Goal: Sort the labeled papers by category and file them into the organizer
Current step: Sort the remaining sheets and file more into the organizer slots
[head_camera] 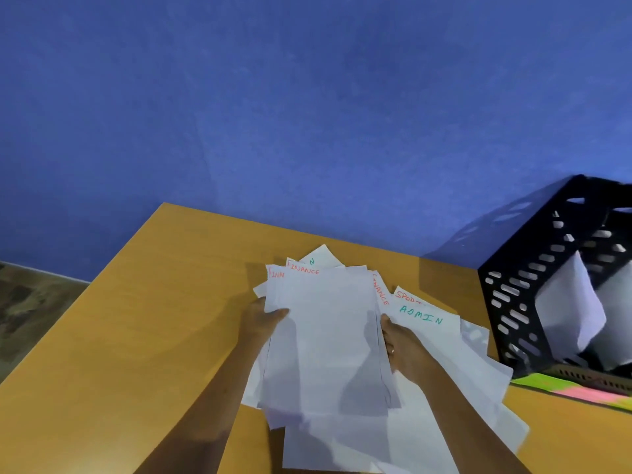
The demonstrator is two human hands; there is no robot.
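We grip a stack of white labelled papers [325, 336] by its sides, left hand [261, 319] and right hand [403, 347], above loose sheets mid-desk, the black perforated plastic organizer [533, 268] at the desk's right edge.

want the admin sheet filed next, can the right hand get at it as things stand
Probably yes, once freed. The ADMIN sheet lies face up just beyond the right hand, with nothing lying on its label. But that hand, with the left hand, is gripping the paper stack, so it must let go first.
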